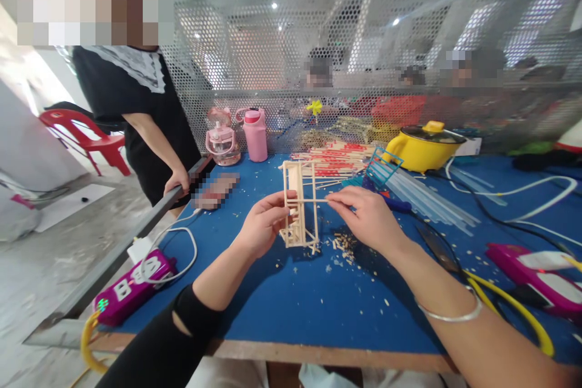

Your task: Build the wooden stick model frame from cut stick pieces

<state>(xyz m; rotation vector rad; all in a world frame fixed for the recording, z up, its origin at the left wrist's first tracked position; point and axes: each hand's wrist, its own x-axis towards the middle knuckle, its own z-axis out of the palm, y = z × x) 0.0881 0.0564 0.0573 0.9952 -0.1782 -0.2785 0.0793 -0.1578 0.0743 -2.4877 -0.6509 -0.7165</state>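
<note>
A small open frame of pale wooden sticks (295, 179) is held upright over the blue table, at the middle of the view. My left hand (264, 224) grips its left side, thumb and fingers closed on it. Between the thumb and fingertips of my right hand (366, 215) is one thin wooden stick (311, 200), lying level across the frame. Whether that stick touches the frame's bars I cannot tell. Below my hands lies a small heap of cut stick pieces (344, 247). A blue-handled tool (398, 204) rests behind my right hand, partly hidden.
Wooden sticks with red marks (336, 159) lie at the back, beside clear glue sticks (431, 203) and a yellow pot (425, 148). Pink bottles (255, 136) stand by the mesh screen. Purple power strips (134, 285) with cables flank the table. A person (150, 115) stands at left.
</note>
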